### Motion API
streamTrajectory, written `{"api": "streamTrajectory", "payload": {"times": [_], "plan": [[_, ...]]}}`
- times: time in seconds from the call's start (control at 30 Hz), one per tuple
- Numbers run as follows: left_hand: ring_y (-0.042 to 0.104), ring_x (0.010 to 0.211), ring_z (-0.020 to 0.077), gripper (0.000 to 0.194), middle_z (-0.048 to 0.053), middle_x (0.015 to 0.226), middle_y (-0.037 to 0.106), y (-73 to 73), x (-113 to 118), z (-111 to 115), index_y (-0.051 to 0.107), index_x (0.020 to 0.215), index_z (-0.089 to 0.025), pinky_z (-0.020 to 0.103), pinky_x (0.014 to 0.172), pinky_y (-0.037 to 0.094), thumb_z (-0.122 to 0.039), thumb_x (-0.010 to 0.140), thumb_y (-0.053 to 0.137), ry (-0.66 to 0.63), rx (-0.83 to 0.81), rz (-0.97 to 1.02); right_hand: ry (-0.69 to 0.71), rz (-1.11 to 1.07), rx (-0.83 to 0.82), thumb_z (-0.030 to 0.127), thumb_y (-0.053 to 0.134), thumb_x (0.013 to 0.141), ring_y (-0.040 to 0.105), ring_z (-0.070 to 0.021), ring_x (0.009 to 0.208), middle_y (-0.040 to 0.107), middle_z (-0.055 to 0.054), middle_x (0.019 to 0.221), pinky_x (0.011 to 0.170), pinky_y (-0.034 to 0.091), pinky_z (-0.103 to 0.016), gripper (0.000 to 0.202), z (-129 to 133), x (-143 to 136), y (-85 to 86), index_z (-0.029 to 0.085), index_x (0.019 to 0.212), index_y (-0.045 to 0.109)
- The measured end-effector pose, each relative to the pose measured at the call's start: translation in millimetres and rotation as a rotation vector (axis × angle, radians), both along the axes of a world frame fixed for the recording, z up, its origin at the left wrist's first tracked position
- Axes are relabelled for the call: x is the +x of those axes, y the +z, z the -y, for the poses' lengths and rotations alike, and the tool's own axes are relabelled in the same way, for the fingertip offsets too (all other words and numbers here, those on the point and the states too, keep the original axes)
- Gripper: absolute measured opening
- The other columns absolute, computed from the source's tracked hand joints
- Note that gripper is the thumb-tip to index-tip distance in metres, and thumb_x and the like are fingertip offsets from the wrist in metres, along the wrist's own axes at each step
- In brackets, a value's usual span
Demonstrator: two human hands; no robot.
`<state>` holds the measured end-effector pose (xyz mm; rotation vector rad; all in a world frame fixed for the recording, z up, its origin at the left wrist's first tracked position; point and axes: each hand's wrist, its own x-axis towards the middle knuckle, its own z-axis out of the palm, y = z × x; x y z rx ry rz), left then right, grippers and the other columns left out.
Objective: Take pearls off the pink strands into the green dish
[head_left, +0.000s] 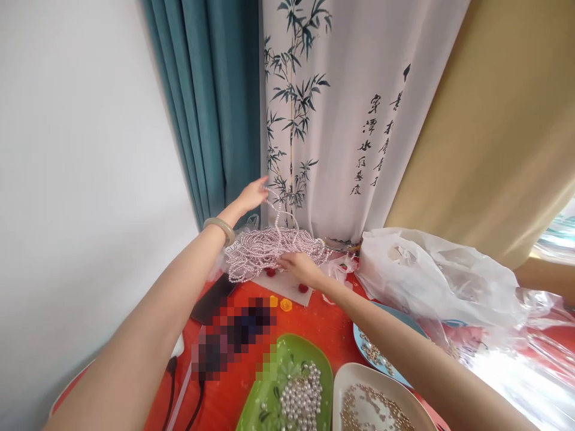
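Strands of pale pink beads (258,248) lie heaped at the far side of the red table (314,326), before the bamboo-print curtain (341,120). Head view: the left hand (255,193) is raised to the left above the heap, its fingers closed on a looped strand that runs down into the pile. The right hand (299,267) rests at the near side of the heap, fingertips against the beads; whether they pinch a strand cannot be told. Principal hazard, in my judgement: tangling. The loops overlap closely, so a pull on the raised strand could tighten a knot, drag neighbouring loops along or, if snagged, snap the thread and scatter beads. Secondary hazard: the white sheet (294,290) lies partly beneath the heap and could be dragged with it, disturbing the red pieces there. Third: the right forearm passes over the blue plate (395,312), near the white tray (342,374); if lowered, it could tip loose beads out. The green tray (251,413) stands nearer, left of the white one, holding loose pearly beads (303,395), which would roll readily if it were knocked.
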<state>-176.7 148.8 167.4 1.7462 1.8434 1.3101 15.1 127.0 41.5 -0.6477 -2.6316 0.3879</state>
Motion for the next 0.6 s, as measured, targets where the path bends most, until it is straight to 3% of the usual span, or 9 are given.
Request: {"api": "streamTrajectory", "payload": {"times": [0.07, 0.13, 0.27, 0.33, 0.47, 0.6], "plan": [[0.061, 0.08, 0.0187, 0.045, 0.01, 0.094, 0.065, -19.0, -3, 5, 0.052, 0.115, -0.012, 0.032, 0.076, 0.044, -0.01, 0.07, 0.053, -0.001, -0.126, -0.149, -0.05, -0.072, -0.025, 0.026, 0.037, 0.086, 0.053, -0.0113, 0.064, 0.061, -0.002, 0.07, 0.062, 0.036, -0.021, 0.03, -7, 6, 9.0, 0.015, 0.072, 0.061], [0.061, 0.073, 0.0189, 0.031, 0.01, 0.08, 0.067, -38.4, 3, 13, 0.061, 0.101, -0.01, 0.032, 0.073, 0.045, -0.017, 0.072, 0.052, -0.064, -0.174, -0.146, -0.075, -0.137, -0.05, 0.027, 0.039, 0.085, 0.054, -0.0113, 0.064, 0.062, -0.002, 0.07, 0.062, 0.037, -0.021, 0.028, -14, 9, 20.7, 0.016, 0.071, 0.061], [0.059, 0.083, 0.0176, 0.033, 0.009, 0.092, 0.065, -69.7, 22, 31, 0.062, 0.097, -0.013, 0.029, 0.075, 0.043, -0.036, 0.077, 0.049, -0.394, -0.127, 0.009, -0.1, -0.243, -0.097, 0.026, 0.041, 0.084, 0.057, -0.0113, 0.065, 0.064, -0.001, 0.068, 0.062, 0.039, -0.02, 0.026, -27, 7, 49.4, 0.017, 0.069, 0.061], [0.058, 0.083, 0.018, 0.037, 0.007, 0.093, 0.064, -81.3, 27, 35, 0.061, 0.1, -0.014, 0.03, 0.075, 0.043, -0.038, 0.071, 0.057, -0.462, -0.11, 0.037, -0.112, -0.292, -0.11, 0.024, 0.042, 0.083, 0.058, -0.0115, 0.065, 0.064, -0.002, 0.067, 0.062, 0.04, -0.02, 0.026, -34, 3, 66.2, 0.017, 0.068, 0.061], [0.058, 0.081, 0.018, 0.041, 0.006, 0.091, 0.063, -100.4, 26, 30, 0.059, 0.097, -0.013, 0.029, 0.075, 0.044, -0.032, 0.062, 0.066, -0.373, -0.087, 0.066, -0.133, -0.386, -0.121, 0.019, 0.04, 0.082, 0.06, -0.0103, 0.065, 0.064, -0.003, 0.069, 0.061, 0.043, -0.019, 0.022, -43, -4, 105.1, 0.015, 0.07, 0.059], [0.059, 0.082, 0.0184, 0.036, 0.006, 0.093, 0.064, -114.6, 21, 20, 0.059, 0.094, -0.013, 0.027, 0.074, 0.045, -0.029, 0.062, 0.066, -0.286, -0.155, -0.047, -0.165, -0.554, -0.201, 0.014, 0.039, 0.081, 0.059, -0.0093, 0.055, 0.061, -0.003, 0.064, 0.056, 0.046, -0.02, 0.022, -45, -4, 148.8, 0.013, 0.067, 0.055]]}}
